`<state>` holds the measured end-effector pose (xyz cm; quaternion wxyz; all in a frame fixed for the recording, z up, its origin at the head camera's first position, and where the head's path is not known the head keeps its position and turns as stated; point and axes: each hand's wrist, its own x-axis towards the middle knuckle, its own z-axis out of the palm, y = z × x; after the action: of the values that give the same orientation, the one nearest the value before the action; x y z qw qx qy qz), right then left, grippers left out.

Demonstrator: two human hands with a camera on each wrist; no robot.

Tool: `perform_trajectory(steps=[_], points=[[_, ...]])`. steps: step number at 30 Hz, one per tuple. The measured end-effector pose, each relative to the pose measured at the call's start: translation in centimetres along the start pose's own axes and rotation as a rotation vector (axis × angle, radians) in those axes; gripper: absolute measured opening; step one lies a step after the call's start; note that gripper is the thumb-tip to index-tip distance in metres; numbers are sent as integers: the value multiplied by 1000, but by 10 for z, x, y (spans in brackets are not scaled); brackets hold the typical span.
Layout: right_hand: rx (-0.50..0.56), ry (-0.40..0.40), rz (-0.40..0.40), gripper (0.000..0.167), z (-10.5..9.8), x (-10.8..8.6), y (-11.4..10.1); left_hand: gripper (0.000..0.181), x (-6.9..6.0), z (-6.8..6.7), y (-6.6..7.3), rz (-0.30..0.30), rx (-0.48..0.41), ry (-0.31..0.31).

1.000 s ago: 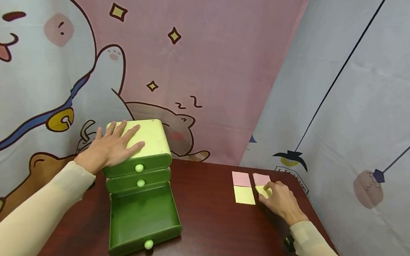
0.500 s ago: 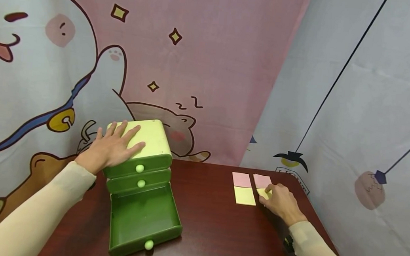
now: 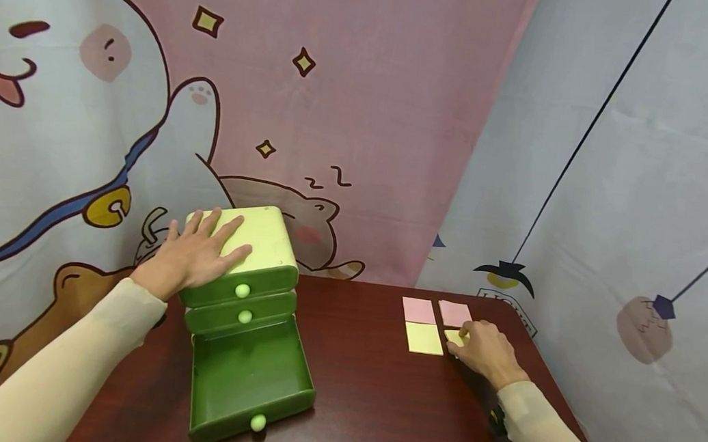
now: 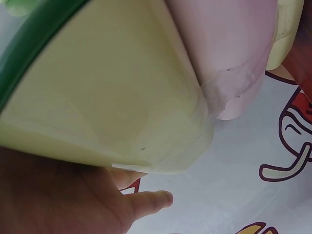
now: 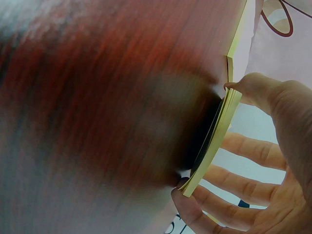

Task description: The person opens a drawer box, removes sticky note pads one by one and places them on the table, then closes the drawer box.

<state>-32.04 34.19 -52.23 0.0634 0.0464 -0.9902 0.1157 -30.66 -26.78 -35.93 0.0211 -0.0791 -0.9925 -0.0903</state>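
Observation:
My left hand [image 3: 194, 254] rests with spread fingers on the pale yellow top of a small green drawer unit [image 3: 266, 235]. The lowest drawer [image 3: 251, 368] of the unit is pulled out, its inside bare. In the left wrist view, the unit's yellow side [image 4: 112, 97] bulks above that hand. At the right, my right hand [image 3: 489, 354] grips a yellow sticky note pad [image 3: 454, 336] by its edges. The right wrist view shows thumb and fingers at opposite ends of this slightly bowed pad [image 5: 217, 141], close to the table.
Left of the gripped pad lies another yellow sticky note pad [image 3: 424, 338]. Two pink sticky note pads [image 3: 419, 310] lie just behind the yellow ones. A dark red-brown table [image 3: 366, 400] bears everything, with a printed curtain [image 3: 384, 148] rising behind it.
The yellow pad in my right hand has shifted slightly toward me, baring a little more of the pink pad behind it. My left hand has stayed on the drawer unit.

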Motion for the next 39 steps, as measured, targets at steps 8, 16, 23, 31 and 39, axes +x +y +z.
perform_trajectory(steps=[8,16,23,31,39], points=[[4,-15,-4,55,-2,1,-1,97,0,0,1,2,5,0],[-23,-34,-14,57,-4,-2,-1,97,0,-1,2,2,1,1],[-37,-37,-21,57,-5,-5,-1,97,1,0,2,-1,-3,-1],[-106,26,-64,56,-2,-12,-9,97,1,-1,1,2,-5,1],[-104,171,-134,42,-12,-25,-28,96,1,-1,2,8,-6,7]])
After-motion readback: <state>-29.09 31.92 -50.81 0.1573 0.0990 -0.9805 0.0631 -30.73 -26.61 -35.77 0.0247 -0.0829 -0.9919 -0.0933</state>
